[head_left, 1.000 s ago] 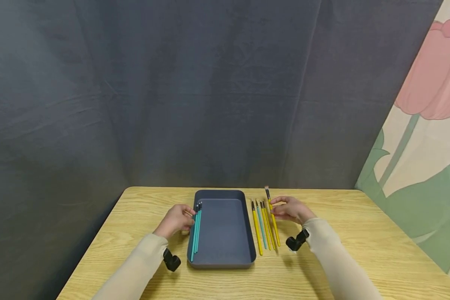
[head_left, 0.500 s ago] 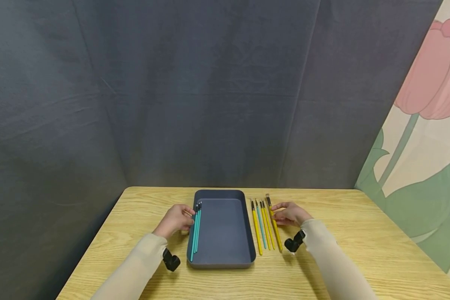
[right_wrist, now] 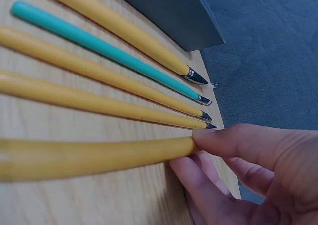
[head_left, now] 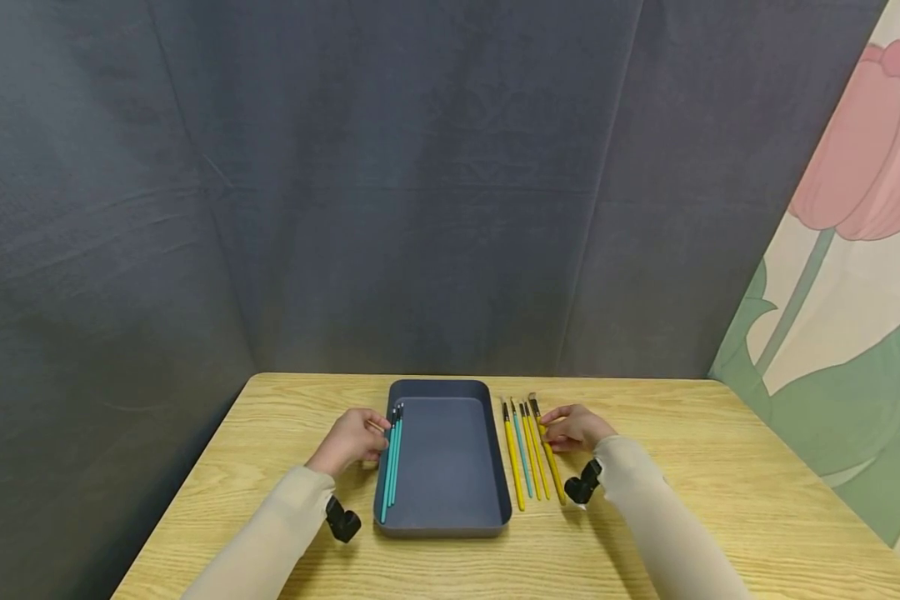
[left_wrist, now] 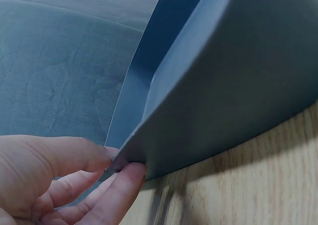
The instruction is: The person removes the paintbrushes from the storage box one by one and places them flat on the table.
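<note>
My left hand (head_left: 354, 439) pinches the left rim of a dark grey tray (head_left: 450, 467), thumb inside and fingers outside, as the left wrist view shows. Inside the tray, along its left wall, lie several teal paintbrushes (head_left: 393, 467). To the right of the tray, my right hand (head_left: 576, 428) pinches a thick yellow paintbrush (right_wrist: 99, 158) between thumb and fingers near its dark ferrule. That brush is the rightmost of a row lying side by side. In the right wrist view my fingers hide its bristle end.
Between tray and right hand lie one teal brush (right_wrist: 99, 48) and several yellow brushes (right_wrist: 114, 24), handles toward me. They rest on a light wooden table (head_left: 690, 467). A dark curtain (head_left: 420, 183) hangs behind its back edge, with a flower-patterned cloth (head_left: 855, 275) at right.
My right hand has lowered the thick yellow paintbrush beside the row, its bristle end coming down toward the table. The left hand and the tray have stayed put.
</note>
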`<state>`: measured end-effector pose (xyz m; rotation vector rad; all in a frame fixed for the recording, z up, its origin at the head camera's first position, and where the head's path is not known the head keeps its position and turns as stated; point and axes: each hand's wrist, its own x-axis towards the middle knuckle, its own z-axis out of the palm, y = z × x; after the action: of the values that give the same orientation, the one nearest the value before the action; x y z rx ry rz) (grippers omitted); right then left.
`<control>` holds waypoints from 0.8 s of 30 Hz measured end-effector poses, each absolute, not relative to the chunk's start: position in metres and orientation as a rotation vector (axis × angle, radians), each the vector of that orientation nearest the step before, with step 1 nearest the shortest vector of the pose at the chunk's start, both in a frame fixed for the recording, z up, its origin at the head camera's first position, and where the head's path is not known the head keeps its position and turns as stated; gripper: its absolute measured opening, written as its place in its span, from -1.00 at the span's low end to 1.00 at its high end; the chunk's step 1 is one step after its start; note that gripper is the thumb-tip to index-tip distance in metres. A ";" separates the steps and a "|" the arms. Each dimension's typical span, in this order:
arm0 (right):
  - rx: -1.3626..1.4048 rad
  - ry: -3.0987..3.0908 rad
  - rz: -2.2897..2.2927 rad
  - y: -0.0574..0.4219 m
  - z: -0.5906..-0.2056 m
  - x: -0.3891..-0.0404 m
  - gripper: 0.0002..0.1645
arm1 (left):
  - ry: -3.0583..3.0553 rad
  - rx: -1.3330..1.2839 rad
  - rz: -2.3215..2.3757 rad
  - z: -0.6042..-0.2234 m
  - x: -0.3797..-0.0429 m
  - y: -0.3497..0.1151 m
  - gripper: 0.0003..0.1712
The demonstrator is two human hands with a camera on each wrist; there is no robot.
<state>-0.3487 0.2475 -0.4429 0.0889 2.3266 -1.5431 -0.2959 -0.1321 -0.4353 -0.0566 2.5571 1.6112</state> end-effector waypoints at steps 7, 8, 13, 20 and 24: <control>0.129 2.385 -1.484 0.240 -0.441 -0.349 -0.68 | 2.566 -0.054 1.608 -0.436 -0.295 -0.131 -0.67; 0.139 2.391 -1.480 0.239 -0.441 -0.349 -0.69 | 2.566 -0.057 1.608 -0.436 -0.295 -0.132 -0.67; 0.171 2.410 -1.455 0.237 -0.439 -0.349 -0.70 | 2.570 -0.076 1.597 -0.436 -0.295 -0.131 -0.67; 0.168 2.439 -1.426 0.235 -0.439 -0.349 -0.66 | 2.574 -0.071 1.595 -0.437 -0.295 -0.131 -0.66; 0.182 2.450 -1.411 0.234 -0.439 -0.349 -0.67 | 2.571 -0.069 1.599 -0.437 -0.295 -0.131 -0.66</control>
<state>-0.3490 0.2341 -0.4390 0.1824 2.4497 -1.4108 -0.2953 -0.1309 -0.4369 -0.0685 2.5710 1.5991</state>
